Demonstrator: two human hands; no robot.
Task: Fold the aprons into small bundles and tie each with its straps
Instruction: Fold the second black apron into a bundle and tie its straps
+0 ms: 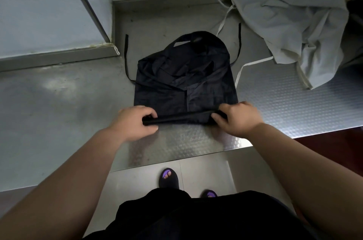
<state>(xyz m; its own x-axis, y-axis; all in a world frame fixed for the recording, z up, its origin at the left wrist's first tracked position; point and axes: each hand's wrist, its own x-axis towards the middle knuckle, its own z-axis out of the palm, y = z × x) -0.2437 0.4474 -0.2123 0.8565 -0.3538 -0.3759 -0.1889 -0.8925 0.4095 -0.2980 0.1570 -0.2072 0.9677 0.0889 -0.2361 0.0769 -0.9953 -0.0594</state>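
A black apron (184, 80) lies folded lengthwise on the steel counter (64, 102), its neck loop at the far end. Its near hem is rolled into a narrow tube. My left hand (135, 122) pinches the tube's left end, fingers curled round it. At the tube's right end my right hand (237, 119) grips the roll the same way. One black strap (126, 57) trails out along the apron's left side and another strap (239, 43) runs along its right side.
A crumpled white apron (298, 21) with long white ties lies at the back right of the counter. A wall corner rises at the back left. The counter's front edge runs just below my hands, with my sandalled feet on the floor beneath.
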